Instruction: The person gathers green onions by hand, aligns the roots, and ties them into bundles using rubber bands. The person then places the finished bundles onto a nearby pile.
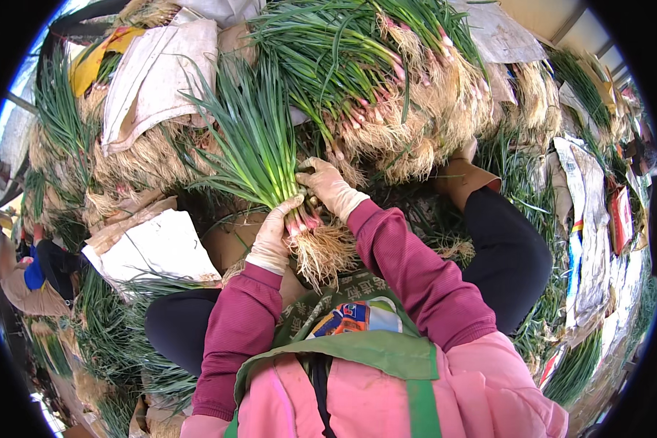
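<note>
A bunch of green garlic plants (263, 148) is upright before me, leaves away from me and tangled pale roots (323, 252) towards my lap. My left hand (274, 232), in a thin pale glove, grips the bunch low on its stems, just above the pink bases. At the right side of the same stems, my gloved right hand (328, 186) has its thumb and fingertips curled in against them. What lies within those fingertips is partly hidden. Beneath the roots spreads a dark green apron (356, 290) with printed writing.
A large heap of green garlic (356, 71) lies beyond my hands, roots facing me. Pale sacks (161, 82) cover more bundles at left. A white sheet (159, 246) lies near my left knee; loose leaves (104, 312) spread beside it. Another person (33, 274) sits far left.
</note>
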`<state>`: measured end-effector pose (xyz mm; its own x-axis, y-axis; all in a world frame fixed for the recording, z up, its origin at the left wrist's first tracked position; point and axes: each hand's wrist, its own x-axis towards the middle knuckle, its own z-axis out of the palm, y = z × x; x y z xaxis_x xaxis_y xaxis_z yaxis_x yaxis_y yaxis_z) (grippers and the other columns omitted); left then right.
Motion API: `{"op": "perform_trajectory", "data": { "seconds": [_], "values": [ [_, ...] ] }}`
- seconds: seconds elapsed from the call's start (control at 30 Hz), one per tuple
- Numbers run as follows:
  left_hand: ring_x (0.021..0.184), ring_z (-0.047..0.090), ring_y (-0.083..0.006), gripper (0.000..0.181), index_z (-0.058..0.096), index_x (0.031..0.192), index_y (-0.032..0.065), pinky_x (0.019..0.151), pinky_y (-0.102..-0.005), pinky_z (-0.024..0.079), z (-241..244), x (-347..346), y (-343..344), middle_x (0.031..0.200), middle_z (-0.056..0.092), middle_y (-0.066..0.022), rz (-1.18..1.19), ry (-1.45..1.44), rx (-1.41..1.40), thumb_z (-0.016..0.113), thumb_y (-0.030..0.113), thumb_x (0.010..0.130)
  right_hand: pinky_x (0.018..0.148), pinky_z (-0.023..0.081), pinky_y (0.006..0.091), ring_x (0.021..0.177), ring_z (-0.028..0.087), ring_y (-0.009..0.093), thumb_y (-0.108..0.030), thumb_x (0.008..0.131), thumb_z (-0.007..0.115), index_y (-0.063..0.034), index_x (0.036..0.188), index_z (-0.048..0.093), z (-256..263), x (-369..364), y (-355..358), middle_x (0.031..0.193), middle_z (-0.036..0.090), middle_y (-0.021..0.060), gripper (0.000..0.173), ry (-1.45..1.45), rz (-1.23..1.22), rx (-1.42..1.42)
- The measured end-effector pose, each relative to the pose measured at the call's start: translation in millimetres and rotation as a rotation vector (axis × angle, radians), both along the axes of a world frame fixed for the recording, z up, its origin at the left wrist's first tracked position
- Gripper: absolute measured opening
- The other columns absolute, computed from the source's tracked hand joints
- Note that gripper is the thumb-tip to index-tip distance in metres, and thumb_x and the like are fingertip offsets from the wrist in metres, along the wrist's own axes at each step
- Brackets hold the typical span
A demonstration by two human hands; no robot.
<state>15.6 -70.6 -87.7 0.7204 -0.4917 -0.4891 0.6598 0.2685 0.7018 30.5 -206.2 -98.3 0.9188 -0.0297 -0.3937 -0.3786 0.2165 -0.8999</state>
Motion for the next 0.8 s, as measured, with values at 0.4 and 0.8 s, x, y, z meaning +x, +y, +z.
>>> {"op": "perform_trajectory", "data": {
  "seconds": [0.4, 0.8],
  "values": [
    [0.063, 0.057, -0.0251, 0.024, 0.050, 0.087, -0.0036, 0.061, -0.0341, 0.049, -11, 8, 3, 0.068, 0.056, -0.0141, -0.108, 0.040, -0.142, 0.053, 0.018, 0.076, 0.046, 0.037, 0.0243, 0.052, 0.044, 0.011, -0.014, 0.082, 0.046, -0.0083, 0.080, 0.050, -16, -7, -7, 0.061, 0.048, -0.0001, 0.008, -0.207, -0.112, 0.551],
    [0.071, 0.041, -0.0098, 0.018, 0.044, 0.090, 0.0000, 0.066, -0.0239, 0.038, 57, -10, 36, 0.082, 0.040, -0.0048, 0.145, 0.263, -0.687, 0.053, 0.005, 0.075, 0.080, 0.040, 0.0311, 0.093, 0.052, 0.024, -0.022, 0.076, 0.050, -0.0104, 0.099, 0.056, -62, -58, -89, 0.095, 0.057, 0.0112, 0.026, 0.251, 0.662, -1.262]
  ]
}}
